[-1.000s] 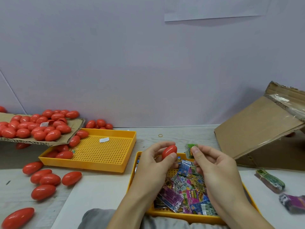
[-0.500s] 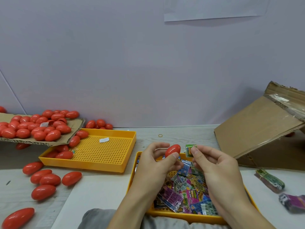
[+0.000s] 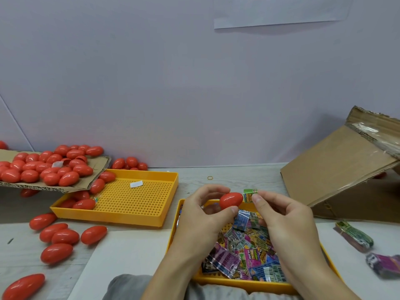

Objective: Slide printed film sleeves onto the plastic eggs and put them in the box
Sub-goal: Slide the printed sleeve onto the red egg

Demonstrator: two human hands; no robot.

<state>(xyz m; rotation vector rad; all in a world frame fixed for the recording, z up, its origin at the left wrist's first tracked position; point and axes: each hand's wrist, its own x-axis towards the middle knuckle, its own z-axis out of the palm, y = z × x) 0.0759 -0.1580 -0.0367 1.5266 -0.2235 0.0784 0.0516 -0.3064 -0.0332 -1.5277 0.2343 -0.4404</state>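
The left hand [image 3: 202,215] holds a smooth red plastic egg [image 3: 231,200] between the thumb and the curled fingers, with the long side of the egg lying almost level. The right hand [image 3: 285,221] pinches a small green printed film sleeve [image 3: 249,195] between thumb and forefinger. The sleeve is just beside the right end of the egg, very near to it; I cannot tell if they already touch. Both hands are raised above the far edge of a yellow perforated plastic tray [image 3: 238,283] that is full of loose printed film sleeves [image 3: 244,254] in blue, pink and green colours.

To the left stands a second yellow perforated plastic tray [image 3: 138,202], which holds a few red eggs at its left end and a small white paper slip [image 3: 136,184]. Over its far left corner hangs a flat piece of brown cardboard [image 3: 95,169] loaded with many red plastic eggs [image 3: 49,165]. More red eggs [image 3: 58,237] lie scattered on the grey table [image 3: 17,252] at the near left.

At the right, a brown cardboard box [image 3: 337,169] stands with its flap tilted up. Near it, on the table, lie a green bundle of sleeves [image 3: 355,236] and a purple bundle of sleeves [image 3: 384,265]. A small yellow rubber band [image 3: 210,177] lies on the table beyond the hands. A white paper sheet [image 3: 121,256] lies at the near edge.
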